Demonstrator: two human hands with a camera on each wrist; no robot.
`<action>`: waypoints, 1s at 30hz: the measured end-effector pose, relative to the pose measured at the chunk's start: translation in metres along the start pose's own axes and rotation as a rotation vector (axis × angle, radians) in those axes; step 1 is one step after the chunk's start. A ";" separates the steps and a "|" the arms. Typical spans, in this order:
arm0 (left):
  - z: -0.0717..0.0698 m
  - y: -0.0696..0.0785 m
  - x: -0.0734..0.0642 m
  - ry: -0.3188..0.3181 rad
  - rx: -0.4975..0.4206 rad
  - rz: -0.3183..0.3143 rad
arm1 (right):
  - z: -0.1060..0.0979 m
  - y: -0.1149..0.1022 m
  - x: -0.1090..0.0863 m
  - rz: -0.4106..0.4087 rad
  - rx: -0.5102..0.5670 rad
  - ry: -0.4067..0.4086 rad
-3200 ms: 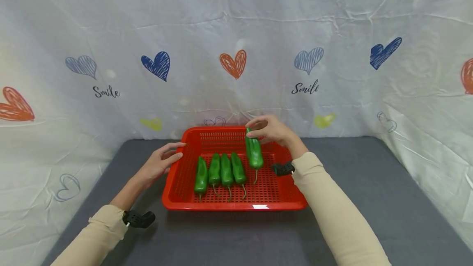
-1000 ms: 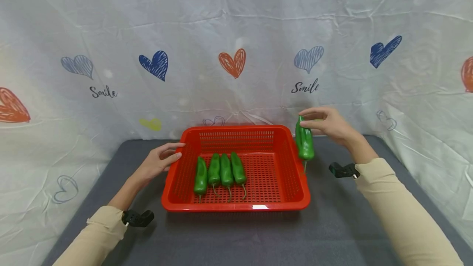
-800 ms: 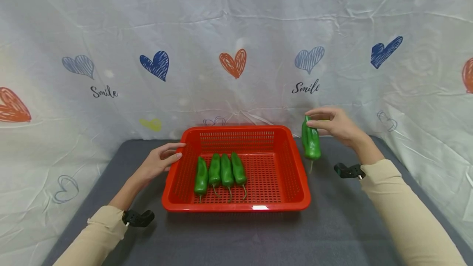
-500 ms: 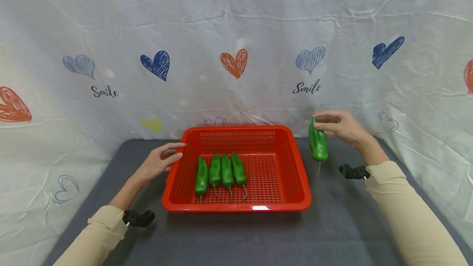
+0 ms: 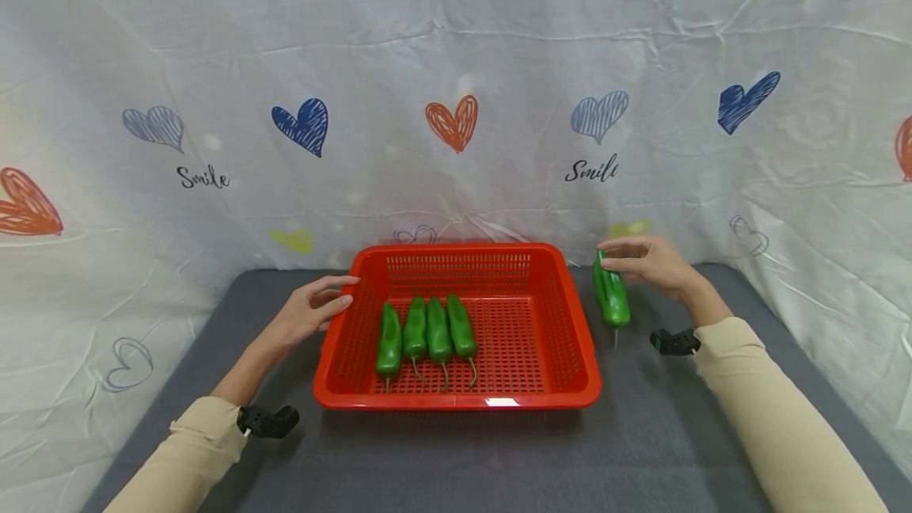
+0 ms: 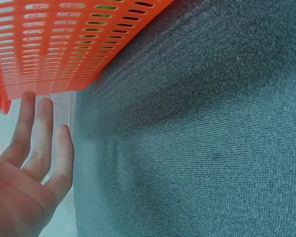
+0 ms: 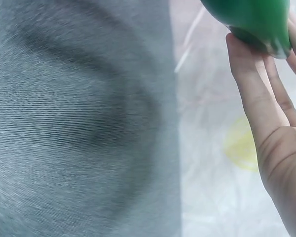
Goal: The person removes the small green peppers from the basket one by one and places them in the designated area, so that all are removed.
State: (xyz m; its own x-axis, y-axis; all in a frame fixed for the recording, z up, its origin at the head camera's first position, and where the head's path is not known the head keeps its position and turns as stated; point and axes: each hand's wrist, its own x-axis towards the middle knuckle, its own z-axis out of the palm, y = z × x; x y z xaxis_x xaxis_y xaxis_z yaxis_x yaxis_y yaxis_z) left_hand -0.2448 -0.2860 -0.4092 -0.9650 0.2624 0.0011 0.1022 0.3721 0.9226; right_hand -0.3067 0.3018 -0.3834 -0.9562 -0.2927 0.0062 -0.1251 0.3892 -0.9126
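Green and glossy, 1 pepper point(image 5: 610, 291) is pinched by its upper end in the grip of the right hand point(image 5: 651, 264), thumb on the near side and fingers on the far side. It tilts with its stem lower and toward the near edge; it sits just right of the basket point(image 5: 456, 400), near the far right corner of the surface point(image 5: 456, 457). Whether it touches the surface I cannot tell.

The left hand point(image 5: 306, 313) has loosely extended fingers, the tips resting at the basket's left rim. Inside, 4 more peppers point(image 5: 438, 328) lie side by side in the left half, stems toward the near edge; the leftmost lies slightly apart from the other 3.

The red basket stands toward the surface's far edge, where a white cloth point(image 5: 456, 22) printed with hearts hangs.
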 end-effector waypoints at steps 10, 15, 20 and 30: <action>0.001 -0.001 0.000 0.003 0.000 0.006 | 0.009 0.031 0.007 0.062 0.070 -0.040; 0.001 -0.001 0.000 0.003 -0.013 0.013 | 0.012 0.041 0.011 0.081 0.116 -0.038; 0.001 -0.002 0.000 0.008 -0.022 0.014 | 0.013 0.048 0.012 0.111 0.171 -0.044; 0.001 -0.001 0.000 0.003 -0.025 0.019 | 0.018 0.056 0.015 0.120 0.178 -0.050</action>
State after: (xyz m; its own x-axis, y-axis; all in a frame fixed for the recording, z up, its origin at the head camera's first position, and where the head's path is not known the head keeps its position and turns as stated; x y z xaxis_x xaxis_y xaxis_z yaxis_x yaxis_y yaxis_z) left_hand -0.2445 -0.2857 -0.4101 -0.9636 0.2664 0.0203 0.1148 0.3444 0.9318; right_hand -0.3235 0.3039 -0.4417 -0.9464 -0.2985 -0.1231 0.0416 0.2651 -0.9633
